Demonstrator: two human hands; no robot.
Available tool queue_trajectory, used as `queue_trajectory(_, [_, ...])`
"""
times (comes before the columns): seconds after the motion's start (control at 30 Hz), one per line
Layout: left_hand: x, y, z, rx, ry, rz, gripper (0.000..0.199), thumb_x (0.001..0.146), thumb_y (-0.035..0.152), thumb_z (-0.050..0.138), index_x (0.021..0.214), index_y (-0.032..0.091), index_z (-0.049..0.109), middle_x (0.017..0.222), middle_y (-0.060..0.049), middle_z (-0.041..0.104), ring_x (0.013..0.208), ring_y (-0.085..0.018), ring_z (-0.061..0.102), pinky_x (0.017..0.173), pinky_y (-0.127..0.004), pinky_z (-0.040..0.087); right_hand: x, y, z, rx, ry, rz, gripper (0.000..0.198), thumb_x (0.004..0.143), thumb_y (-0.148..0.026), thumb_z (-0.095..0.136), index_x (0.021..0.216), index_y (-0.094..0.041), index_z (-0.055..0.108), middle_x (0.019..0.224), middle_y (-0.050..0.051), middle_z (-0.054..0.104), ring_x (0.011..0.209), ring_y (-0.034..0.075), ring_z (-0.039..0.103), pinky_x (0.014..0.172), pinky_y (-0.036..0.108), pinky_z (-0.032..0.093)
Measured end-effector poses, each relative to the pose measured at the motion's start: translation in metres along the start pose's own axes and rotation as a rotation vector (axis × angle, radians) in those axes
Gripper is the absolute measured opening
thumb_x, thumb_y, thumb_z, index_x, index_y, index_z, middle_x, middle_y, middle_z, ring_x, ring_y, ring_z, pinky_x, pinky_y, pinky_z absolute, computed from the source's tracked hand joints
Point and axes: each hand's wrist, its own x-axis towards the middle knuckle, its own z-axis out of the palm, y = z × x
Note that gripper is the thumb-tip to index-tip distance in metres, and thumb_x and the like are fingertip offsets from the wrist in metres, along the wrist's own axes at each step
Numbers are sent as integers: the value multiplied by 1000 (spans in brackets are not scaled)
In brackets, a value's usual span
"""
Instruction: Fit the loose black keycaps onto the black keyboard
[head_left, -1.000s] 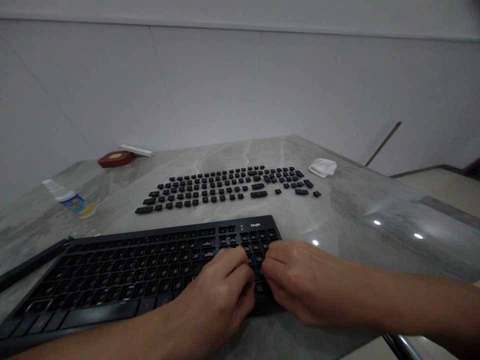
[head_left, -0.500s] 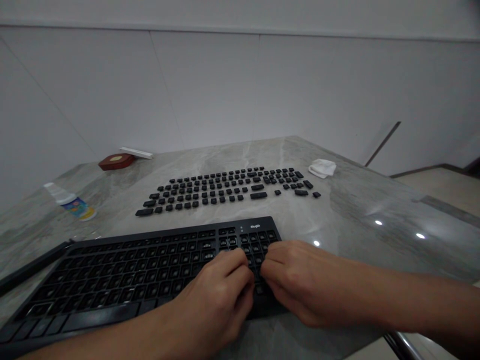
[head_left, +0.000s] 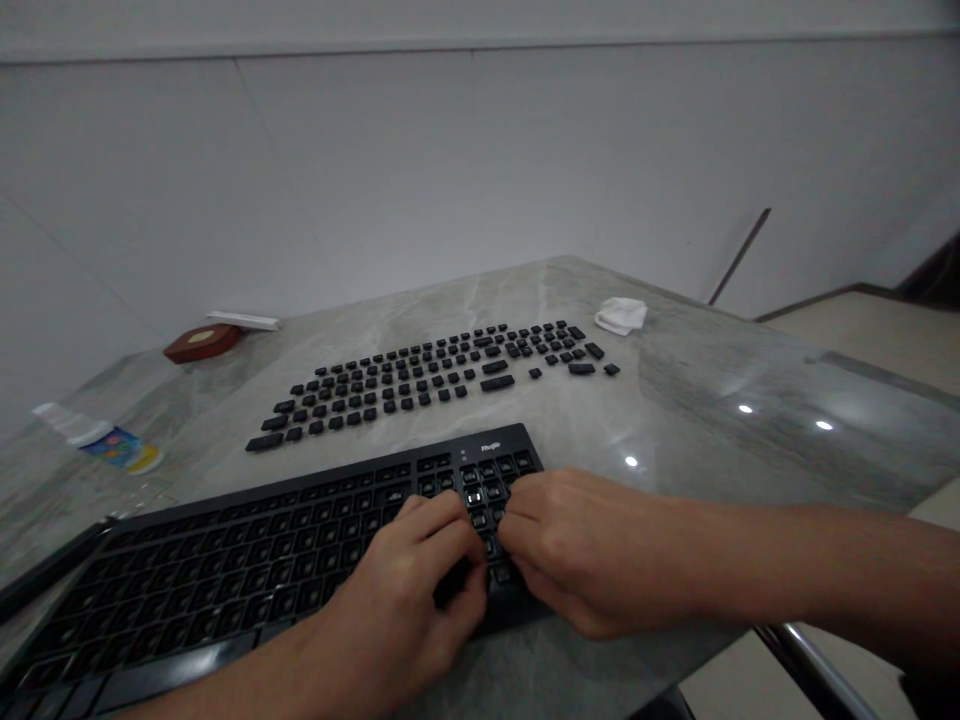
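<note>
A black keyboard (head_left: pixel 315 490) with most of its keycaps off lies at the table's near side, bare key sockets showing. Over its right part, my left hand (head_left: pixel 420 580) is curled with thumb and forefinger brought together; whatever they may pinch is hidden. Just to the right, my right hand (head_left: pixel 562 550) rests bunched on the number-pad side, its fingertips pressed together and out of sight against the keyboard. Beyond the keyboard, loose black keycaps (head_left: pixel 390 393) are laid out in rows on the marbled table (head_left: pixel 675 400).
A spray bottle (head_left: pixel 105 440) lies on its side at the left, near a dark bar (head_left: pixel 52 572). Farther back are a reddish-brown box (head_left: pixel 202 343) and a white strip (head_left: pixel 244 321). A crumpled white cloth (head_left: pixel 621 316) lies behind the keycaps. A wall stands behind the table.
The view has shifted, so everything on the table appears farther left. Both hands stay over the keyboard's right part, with my left thumb and forefinger now showing a wider gap behind their tips.
</note>
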Motion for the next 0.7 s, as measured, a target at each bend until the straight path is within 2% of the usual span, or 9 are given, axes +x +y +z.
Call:
queue_trajectory(0.2, [-1,-1,0,-43,-9,20,21,85,1,51,78,15,64,76,-2,64,68,-13,61,59,-22,48,1,-1,-2,5,-20,-12,10,81,-10,60,85,-9,69,72,7,68,60,17,56,53,31,32])
queue_trajectory(0.47, [-3,-1,3,18,-15,80,24,87,-1,48,79,13,66,73,-3,63,63,-13,60,55,-21,49,5,-5,-2,-35,-36,-57,8,76,-10,65,82,-10,70,74,7,70,63,17,57,57,31,35])
queue_trajectory(0.7, [-4,-2,2,20,-9,77,24,88,0,50,78,13,67,72,-2,63,61,-12,61,54,-19,50,6,-3,-2,-24,-48,-35,11,74,-8,64,82,-9,70,72,8,70,60,17,57,55,30,34])
